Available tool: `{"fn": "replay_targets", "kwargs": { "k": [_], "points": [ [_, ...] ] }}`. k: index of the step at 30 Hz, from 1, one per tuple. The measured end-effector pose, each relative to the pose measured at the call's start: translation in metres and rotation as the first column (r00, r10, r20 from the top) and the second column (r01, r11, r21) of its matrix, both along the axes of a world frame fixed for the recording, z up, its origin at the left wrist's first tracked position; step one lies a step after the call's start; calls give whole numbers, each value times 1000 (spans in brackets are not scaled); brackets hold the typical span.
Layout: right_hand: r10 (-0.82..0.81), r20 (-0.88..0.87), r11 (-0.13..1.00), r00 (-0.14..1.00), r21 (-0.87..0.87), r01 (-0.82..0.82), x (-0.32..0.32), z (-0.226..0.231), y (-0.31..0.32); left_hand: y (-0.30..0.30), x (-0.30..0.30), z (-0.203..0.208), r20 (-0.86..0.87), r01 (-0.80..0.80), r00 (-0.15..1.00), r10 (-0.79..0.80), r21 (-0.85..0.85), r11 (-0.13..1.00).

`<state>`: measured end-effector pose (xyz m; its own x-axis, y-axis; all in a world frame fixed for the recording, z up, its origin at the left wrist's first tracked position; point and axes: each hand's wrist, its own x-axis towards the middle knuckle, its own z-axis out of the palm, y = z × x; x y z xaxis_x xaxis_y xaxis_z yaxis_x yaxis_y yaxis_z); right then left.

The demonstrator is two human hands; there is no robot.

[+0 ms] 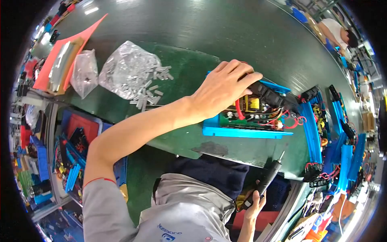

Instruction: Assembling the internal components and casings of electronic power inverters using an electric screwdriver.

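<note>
A blue metal-cased electronic unit [246,132] lies on the bench in front of me, its top off and its circuit board, yellow part and red wires showing. My left hand [225,86] reaches over it from the left, fingers curled down on a black part [268,94] along its far side. The fingertips are partly hidden. Lower right, at the bench's front edge, my right hand [254,205] grips a black electric screwdriver [268,177]. Its bit points up and away from me, short of the unit and not touching it.
Left of the unit, a clear plastic bag [129,66] spills small grey-white pieces [151,92]. Beside it are a smaller bag [84,74] and a pink sheet [50,64]. More blue-cased units [311,129] stand at right. A bin of parts [74,161] sits lower left. Another person [336,34] is far right.
</note>
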<state>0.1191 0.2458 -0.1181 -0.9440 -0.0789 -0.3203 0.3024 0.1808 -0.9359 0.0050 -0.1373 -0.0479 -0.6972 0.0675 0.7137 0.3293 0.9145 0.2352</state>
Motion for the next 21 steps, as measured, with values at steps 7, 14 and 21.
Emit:
{"fn": "replay_targets", "kwargs": {
  "k": [7,14,21],
  "points": [
    [0,-1,1000,1000,-30,0,3,0,-3,-17,50,1,335,-222,934,123,275,935],
    [-107,42,985,993,-129,111,10,-17,9,-89,109,-10,431,-324,880,199,240,915],
    [61,77,995,995,68,-67,13,-4,-8,-127,106,-22,434,-289,845,312,-118,950]
  ]
}}
